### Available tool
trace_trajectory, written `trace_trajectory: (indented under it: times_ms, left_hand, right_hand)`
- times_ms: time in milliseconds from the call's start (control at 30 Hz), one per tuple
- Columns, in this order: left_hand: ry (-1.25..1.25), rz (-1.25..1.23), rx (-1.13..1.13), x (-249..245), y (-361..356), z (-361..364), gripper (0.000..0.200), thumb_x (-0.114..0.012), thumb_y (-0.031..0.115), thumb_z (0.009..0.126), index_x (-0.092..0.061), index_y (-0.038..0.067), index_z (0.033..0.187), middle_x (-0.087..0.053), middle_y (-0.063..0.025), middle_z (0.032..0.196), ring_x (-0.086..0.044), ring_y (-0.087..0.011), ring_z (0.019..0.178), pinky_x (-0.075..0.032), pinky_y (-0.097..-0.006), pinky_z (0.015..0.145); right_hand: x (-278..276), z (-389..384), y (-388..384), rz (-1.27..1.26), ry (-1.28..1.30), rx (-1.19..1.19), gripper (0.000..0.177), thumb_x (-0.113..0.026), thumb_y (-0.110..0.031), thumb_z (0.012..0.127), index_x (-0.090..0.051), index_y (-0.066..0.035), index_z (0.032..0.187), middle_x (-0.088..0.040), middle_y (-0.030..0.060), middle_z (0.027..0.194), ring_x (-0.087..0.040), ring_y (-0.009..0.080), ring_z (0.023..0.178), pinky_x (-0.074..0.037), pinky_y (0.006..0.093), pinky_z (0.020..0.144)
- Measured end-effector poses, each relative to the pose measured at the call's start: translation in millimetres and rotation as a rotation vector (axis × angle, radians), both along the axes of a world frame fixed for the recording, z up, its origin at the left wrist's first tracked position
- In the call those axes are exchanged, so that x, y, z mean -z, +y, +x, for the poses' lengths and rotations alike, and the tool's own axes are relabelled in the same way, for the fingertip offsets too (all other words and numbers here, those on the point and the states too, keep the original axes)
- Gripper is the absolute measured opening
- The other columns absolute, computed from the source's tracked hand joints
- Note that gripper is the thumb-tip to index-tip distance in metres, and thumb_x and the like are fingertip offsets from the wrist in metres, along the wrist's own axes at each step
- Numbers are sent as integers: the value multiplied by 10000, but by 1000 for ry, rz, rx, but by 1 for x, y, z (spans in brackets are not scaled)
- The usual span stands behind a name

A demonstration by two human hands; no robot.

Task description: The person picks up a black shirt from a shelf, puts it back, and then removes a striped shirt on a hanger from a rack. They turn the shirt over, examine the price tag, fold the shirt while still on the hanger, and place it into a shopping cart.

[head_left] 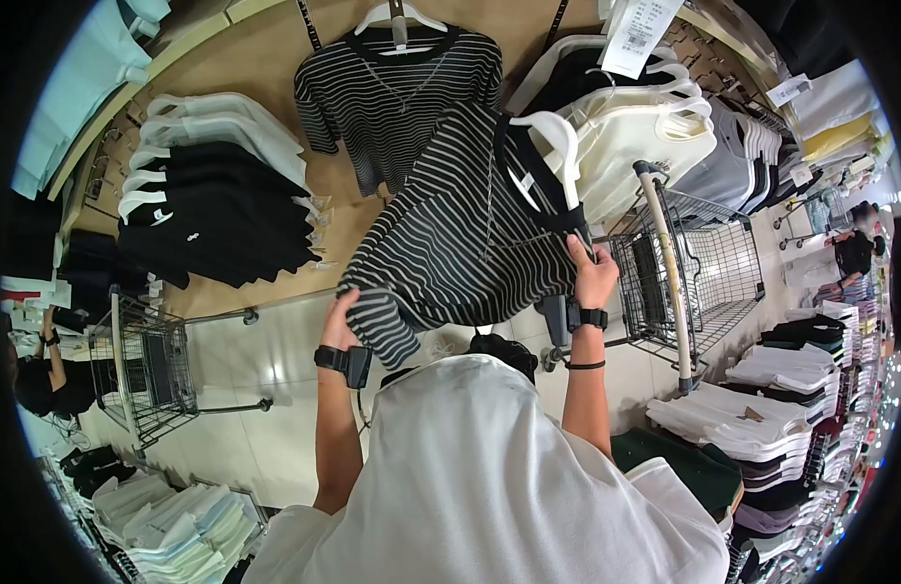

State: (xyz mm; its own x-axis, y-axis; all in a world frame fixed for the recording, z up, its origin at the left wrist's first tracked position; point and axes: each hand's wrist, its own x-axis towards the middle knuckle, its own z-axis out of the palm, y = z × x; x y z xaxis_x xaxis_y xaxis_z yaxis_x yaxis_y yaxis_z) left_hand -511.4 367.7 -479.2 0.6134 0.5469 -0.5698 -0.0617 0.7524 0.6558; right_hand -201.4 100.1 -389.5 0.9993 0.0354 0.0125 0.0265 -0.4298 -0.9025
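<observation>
A black-and-white striped T-shirt (431,224) with a black collar hangs tilted between my hands, a white hanger (559,146) still inside its neck. A thin chain lies across its front. My left hand (341,319) grips the shirt by one sleeve at the lower left. At the other shoulder, near the collar, my right hand (592,276) pinches the fabric with the thumb on top. Behind it, a second striped T-shirt (397,83) is displayed on a hanger against the wall panel. Both my wrists carry black straps with small devices.
Black shirts (217,214) hang to the left and cream shirts (645,146) to the right. One wire cart (708,263) stands close on my right, another cart (153,365) on my left. Folded and hung clothes (733,428) line the right. Other people (852,255) are at both sides.
</observation>
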Motion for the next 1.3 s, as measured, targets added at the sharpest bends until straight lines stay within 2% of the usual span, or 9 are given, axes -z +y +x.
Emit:
trace_trajectory:
  times_ms: [133,400,433,500,700,800,1000,1133,1300]
  left_hand:
    - [-444,-123,-101,-34,4,16,387,-518,311,985,-600,14,1220,-678,-152,1152,-673,-285,1027,-554,-443,910]
    - [-465,-56,-70,-38,-1,20,470,-511,238,957,-460,6,1363,-597,-176,1279,-628,-331,1111,-538,-482,947]
    - [-489,-94,-43,-56,-7,23,462,-551,130,918,-461,-16,1347,-606,-166,1258,-620,-319,1115,-526,-469,967]
    - [-462,12,-26,-52,-10,25,492,-567,88,895,-444,-16,1360,-603,-159,1257,-620,-319,1113,-523,-475,970]
    - [-393,-26,36,-44,-15,17,552,-636,90,835,-453,-28,1342,-610,-184,1217,-654,-307,1045,-582,-436,865]
    - [-322,-66,6,-64,-20,24,481,-624,106,842,-506,-44,1283,-645,-191,1153,-673,-309,1005,-586,-420,845]
    - [-430,-259,26,-90,-26,51,438,-508,221,918,-545,-56,1256,-667,-214,1141,-685,-344,969,-571,-453,870]
    - [-570,-406,74,-84,-26,65,452,-503,231,927,-539,-50,1280,-658,-215,1175,-678,-351,1001,-558,-466,904]
    - [-669,-476,42,-82,-29,81,455,-480,270,958,-541,-37,1288,-645,-211,1209,-665,-345,1040,-547,-469,929]
  right_hand:
    - [16,-19,-4,-50,45,30,484,-807,-417,771,-679,49,800,-627,92,642,-538,148,616,-463,331,628]
    - [29,-40,-8,-76,-21,20,550,-799,-444,772,-606,63,686,-520,92,546,-431,142,555,-415,350,549]
    - [24,-41,-7,-63,-29,13,540,-798,-431,778,-605,65,690,-520,86,549,-427,135,557,-410,345,544]
    - [16,-40,-3,-36,-49,-1,519,-796,-405,790,-603,68,697,-520,74,556,-421,120,561,-400,334,533]
    - [5,-36,3,62,-144,-106,433,-783,-329,819,-653,83,793,-626,70,629,-524,106,606,-451,312,587]
    - [4,-39,4,79,-96,-172,355,-771,-280,822,-677,59,873,-668,123,680,-616,174,635,-485,337,630]
    - [1,-42,18,-308,-127,-360,267,-758,-215,794,-671,15,898,-658,217,732,-641,380,690,-494,405,658]
    - [-9,-57,35,-299,-55,-429,306,-766,-231,785,-650,43,861,-652,232,714,-644,373,665,-492,412,636]
    - [-12,-68,48,-85,87,-536,656,-869,-361,649,-640,112,1043,-714,200,814,-700,233,722,-542,331,684]
